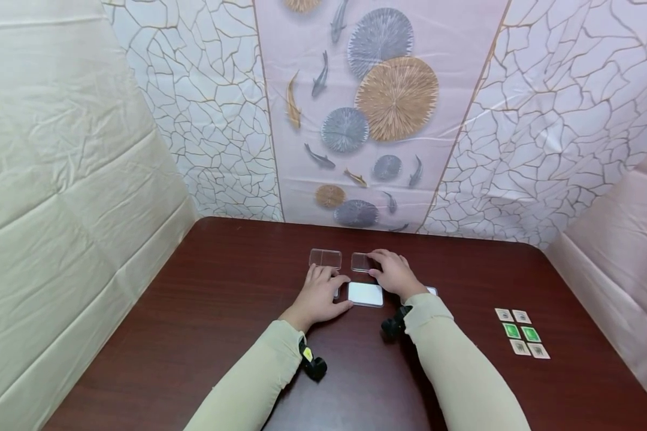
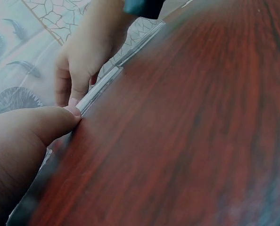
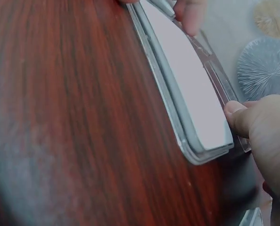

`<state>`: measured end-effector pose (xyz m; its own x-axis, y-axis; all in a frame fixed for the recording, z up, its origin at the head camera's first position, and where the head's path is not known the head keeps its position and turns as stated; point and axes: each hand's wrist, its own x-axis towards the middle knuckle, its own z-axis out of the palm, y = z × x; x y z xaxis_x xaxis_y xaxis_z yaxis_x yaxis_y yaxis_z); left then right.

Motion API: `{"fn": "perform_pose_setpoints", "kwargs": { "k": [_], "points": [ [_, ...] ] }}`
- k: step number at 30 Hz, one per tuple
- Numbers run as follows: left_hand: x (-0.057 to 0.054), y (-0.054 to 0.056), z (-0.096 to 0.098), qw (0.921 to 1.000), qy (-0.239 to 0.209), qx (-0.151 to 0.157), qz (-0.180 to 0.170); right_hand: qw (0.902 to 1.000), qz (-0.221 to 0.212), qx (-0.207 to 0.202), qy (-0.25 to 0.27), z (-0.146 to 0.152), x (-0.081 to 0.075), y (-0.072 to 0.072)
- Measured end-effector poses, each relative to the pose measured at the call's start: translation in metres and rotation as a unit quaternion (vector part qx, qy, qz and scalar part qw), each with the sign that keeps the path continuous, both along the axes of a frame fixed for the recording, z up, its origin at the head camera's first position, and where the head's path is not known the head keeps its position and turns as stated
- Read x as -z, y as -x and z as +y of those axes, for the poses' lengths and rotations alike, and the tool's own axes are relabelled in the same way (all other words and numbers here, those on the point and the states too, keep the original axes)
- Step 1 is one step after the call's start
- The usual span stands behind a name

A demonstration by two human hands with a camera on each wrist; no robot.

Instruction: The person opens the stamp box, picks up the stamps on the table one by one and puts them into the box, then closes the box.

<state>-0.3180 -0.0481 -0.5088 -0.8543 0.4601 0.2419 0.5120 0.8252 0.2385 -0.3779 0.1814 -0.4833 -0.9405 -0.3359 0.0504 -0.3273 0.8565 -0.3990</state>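
A flat clear plastic case with a white top [image 1: 365, 294] lies on the table between the hands. My left hand [image 1: 319, 294] holds its left end, thumb at the near corner and index finger at the far one. Beneath that palm shows the edge of another case [image 1: 336, 293], mostly hidden. Behind the white-topped case lies a clear plastic lid [image 1: 360, 262]. My right hand [image 1: 395, 272] pinches the right end of this lid; in the right wrist view its thumb [image 3: 235, 109] is on the near edge. A second clear lid [image 1: 325, 258] lies by the left fingertips.
Part of another white-topped case [image 1: 432, 291] shows beyond the right wrist. Several small cards, green [image 1: 511, 331] and beige [image 1: 519, 347], lie in two columns at the right of the dark wooden table [image 1: 221, 335]. A patterned cloth [image 1: 237, 120] hangs behind its far edge.
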Motion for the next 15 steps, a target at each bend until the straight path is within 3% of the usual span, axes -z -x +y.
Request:
{"fn": "perform_pose_setpoints", "kwargs": {
  "k": [15],
  "points": [
    [-0.0023, -0.0018, 0.0004, 0.9999, 0.008, 0.005, 0.007, 0.9996, -0.004, 0.004, 0.027, -0.0072, 0.0013, 0.0081]
  ]
}}
